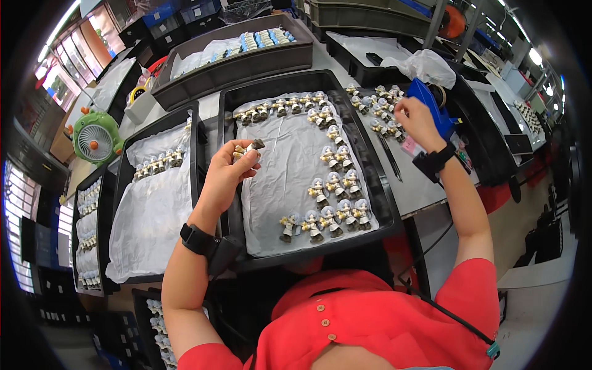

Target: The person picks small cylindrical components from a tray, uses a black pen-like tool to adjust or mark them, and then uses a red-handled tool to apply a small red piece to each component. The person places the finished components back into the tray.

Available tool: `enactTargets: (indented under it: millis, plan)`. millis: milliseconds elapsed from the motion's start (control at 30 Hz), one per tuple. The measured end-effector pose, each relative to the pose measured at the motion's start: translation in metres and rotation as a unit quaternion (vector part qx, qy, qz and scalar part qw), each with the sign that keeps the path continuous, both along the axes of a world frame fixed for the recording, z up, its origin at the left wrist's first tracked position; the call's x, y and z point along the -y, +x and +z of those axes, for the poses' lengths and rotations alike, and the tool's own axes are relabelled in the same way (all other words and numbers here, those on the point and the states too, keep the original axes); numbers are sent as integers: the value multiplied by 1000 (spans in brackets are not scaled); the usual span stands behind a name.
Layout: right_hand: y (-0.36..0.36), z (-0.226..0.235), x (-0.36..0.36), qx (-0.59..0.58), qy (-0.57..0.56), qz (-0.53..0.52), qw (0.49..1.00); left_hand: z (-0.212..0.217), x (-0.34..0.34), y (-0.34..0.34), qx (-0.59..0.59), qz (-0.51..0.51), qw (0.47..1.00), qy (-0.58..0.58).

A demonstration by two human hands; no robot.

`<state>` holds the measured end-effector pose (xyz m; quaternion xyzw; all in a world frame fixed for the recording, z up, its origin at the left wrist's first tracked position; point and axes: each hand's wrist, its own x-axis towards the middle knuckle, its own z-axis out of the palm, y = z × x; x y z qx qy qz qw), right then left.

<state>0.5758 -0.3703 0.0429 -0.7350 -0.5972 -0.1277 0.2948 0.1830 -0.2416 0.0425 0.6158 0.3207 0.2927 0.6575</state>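
My left hand (227, 172) is raised over the left part of a black tray (390, 213) lined with white paper. Its thumb and fingers close on a small figurine (254, 147), whose dark base points away from the palm. Figurines with pale hair and white-and-gold clothes (333, 185) lie in rows along the tray's far and right sides. Right of the tray, my right hand (419, 122) is beside a blue tape dispenser (430, 98), its fingertips pinched together; what they hold, if anything, is too small to make out. A loose cluster of figurines (383, 110) lies near those fingertips.
To the left stand a second paper-lined tray (151, 222) with one row of figurines and a green fan (97, 138). A deep grey bin (231, 69) is behind. A black pen-like tool (390, 157) lies right of the main tray, and a crumpled plastic bag (428, 66) farther back.
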Motion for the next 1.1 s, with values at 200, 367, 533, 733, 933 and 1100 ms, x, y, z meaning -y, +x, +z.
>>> enactTargets:
  millis: [200,367,533,733,933,1100]
  plan:
    - [0,-88,35,-88,-181,8,980,-5,-7,-1,107,-18,989,-100]
    - [11,-83,27,-346,-246,-26,905,-10,-8,-2,135,-33,975,-175]
    - [-25,15,11,-525,-107,87,840,-16,-9,-5,145,-21,967,-207]
    - [-143,72,-41,-634,25,302,711,-14,-7,-4,143,-3,963,-229]
    - [-201,25,-102,-637,21,336,694,-20,-10,1,154,29,960,-233]
    - [-196,9,-108,-596,39,328,732,-21,-9,0,140,46,960,-237]
